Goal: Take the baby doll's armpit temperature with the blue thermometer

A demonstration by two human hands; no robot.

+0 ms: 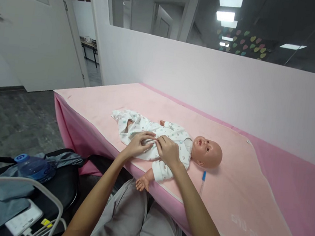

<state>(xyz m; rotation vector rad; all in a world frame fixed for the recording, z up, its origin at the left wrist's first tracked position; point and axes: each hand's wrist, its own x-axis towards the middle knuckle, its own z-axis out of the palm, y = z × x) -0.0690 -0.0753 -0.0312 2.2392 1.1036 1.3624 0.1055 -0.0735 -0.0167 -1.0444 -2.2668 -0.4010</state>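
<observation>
A baby doll (208,153) lies on its back on the pink-covered table, its head to the right. It wears a white patterned baby garment (142,124) that covers its body, arms and most of its legs. Over the doll's belly, my left hand (139,143) pinches the garment's front edge. Close beside it, the curled fingers of my right hand (168,149) hold the same cloth; the exact spot under the fingertips is hidden. One doll arm hangs over the table's near edge, between my forearms.
A blue-capped pen (203,178) lies near the doll's head on the pink table cover (235,187). At the lower left, a black chair (66,183) carries a blue-capped bottle (34,167), grey cloth and a white device (24,218) with cables. A white wall stands behind the table.
</observation>
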